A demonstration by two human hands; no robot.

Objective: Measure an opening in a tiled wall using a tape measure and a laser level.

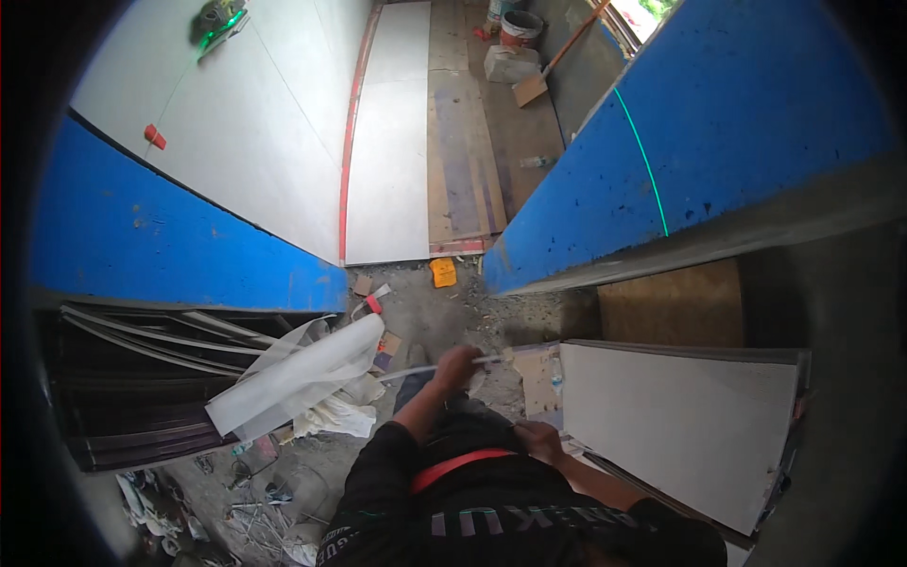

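My left hand [460, 367] is out in front of my body, its fingers closed round a thin white strip [412, 373]. The strip sticks out on both sides of the fist, its right end near a piece of cardboard [540, 383]. Close against my waist is my right hand [539, 439], beside my dark clothing, with its fingers mostly hidden. Left of my left hand, a roll of whitish translucent sheeting [302, 373] lies slanted over dark stacked panels [142, 402].
Large white slabs [675, 416] lean at the right. Ahead, a passage between blue walls [737, 113] has white floor tiles [387, 170]. An orange object [443, 273] lies at its threshold. A green-lit laser level [222, 21], bucket [521, 30] and long-handled tool [531, 90] are farther off.
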